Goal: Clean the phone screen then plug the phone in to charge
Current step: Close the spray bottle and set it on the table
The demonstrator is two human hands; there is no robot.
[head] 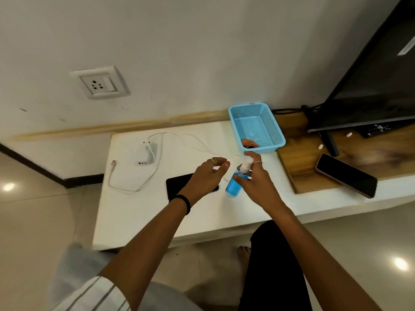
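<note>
White wall and pale floor tiles frame a low white table (125, 212) with a wooden section at its right end, where a television (372, 86) stands. On the white part lies the phone (177, 184), dark screen up, flat, its long axis running left to right along the table, its right half hidden under the left hand (205, 176). Which end carries the charging port cannot be told. That left hand hovers over the phone with fingers loosely spread, holding nothing. The right hand (256, 178) grips a small spray bottle (234, 184) of blue liquid, tilted with its white nozzle up and away, a finger on top of the pump. A blue basket (269, 129) sits behind, with something orange-brown inside it, perhaps a cloth. By my reading the cleaning is at its spraying stage; wiping is not yet done. Charging has not begun: the white charger (146, 153) lies on the table, prongs up, unplugged from the wall socket (100, 83), and its cable (155, 173) loops loose, connector end free at left. A second phone (347, 175) rests on the wood, well apart.
</note>
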